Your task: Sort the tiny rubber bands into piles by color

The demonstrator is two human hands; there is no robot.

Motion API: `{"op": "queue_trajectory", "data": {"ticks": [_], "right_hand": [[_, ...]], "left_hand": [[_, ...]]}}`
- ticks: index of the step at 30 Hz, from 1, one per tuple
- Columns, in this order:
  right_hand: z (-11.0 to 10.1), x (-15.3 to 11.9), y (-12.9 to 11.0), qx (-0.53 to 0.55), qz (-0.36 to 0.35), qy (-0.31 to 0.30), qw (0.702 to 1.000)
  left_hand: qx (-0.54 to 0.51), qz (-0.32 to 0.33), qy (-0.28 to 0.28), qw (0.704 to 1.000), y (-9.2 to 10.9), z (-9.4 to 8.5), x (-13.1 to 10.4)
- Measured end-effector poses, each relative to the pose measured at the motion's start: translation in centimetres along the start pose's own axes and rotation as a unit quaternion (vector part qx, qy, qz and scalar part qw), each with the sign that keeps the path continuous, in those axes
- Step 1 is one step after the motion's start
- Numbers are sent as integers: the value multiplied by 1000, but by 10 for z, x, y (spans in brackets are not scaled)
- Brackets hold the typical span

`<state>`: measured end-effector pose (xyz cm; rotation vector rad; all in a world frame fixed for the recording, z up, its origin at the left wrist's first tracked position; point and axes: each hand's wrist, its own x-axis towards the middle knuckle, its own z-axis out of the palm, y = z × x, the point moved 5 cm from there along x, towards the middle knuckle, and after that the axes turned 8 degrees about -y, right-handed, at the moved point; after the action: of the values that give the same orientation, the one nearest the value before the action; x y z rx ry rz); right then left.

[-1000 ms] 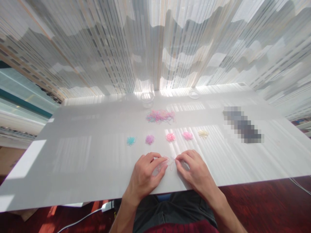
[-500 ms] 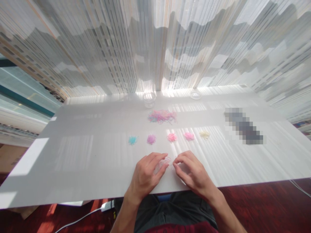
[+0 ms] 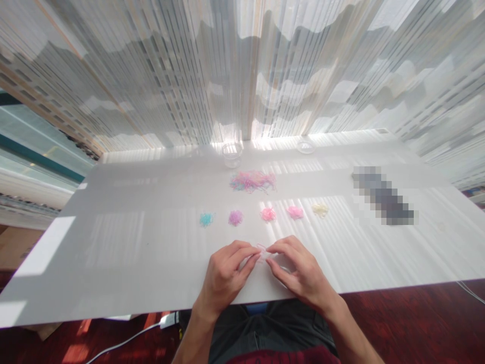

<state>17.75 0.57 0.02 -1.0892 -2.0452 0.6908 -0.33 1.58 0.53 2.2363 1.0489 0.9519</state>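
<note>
My left hand (image 3: 231, 270) is closed at the table's front edge, thumb and forefinger pinched on thin pink strands (image 3: 261, 247). Close on its right, my right hand (image 3: 297, 268) has thumb and forefinger apart beside the same strands. Beyond the hands lie small piles in a row: teal (image 3: 206, 219), purple (image 3: 235, 218), coral pink (image 3: 268, 214), pink (image 3: 295, 212) and pale yellow (image 3: 320, 210). A larger mixed pile of coloured strands (image 3: 253, 181) lies behind them.
A clear round container (image 3: 232, 155) and a clear lid (image 3: 305, 147) stand at the back of the white table (image 3: 113, 253). A blurred dark object (image 3: 384, 196) lies at the right. Striped curtains (image 3: 242, 71) hang behind.
The left fingertips have closed together on the pink strands. My right thumb and forefinger have parted and moved slightly left, nearer the left hand.
</note>
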Motion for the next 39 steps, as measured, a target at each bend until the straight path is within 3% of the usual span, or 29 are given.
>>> {"op": "queue_trajectory", "data": {"ticks": [17,39], "right_hand": [[-3,3,-2,6,-13,23,1000],[-5,1,-2,14,-8,50,999]], "left_hand": [[-43,-3,-13,999,-1,0,-1],[-10,-8,-22,1000,-1,2,0]]}}
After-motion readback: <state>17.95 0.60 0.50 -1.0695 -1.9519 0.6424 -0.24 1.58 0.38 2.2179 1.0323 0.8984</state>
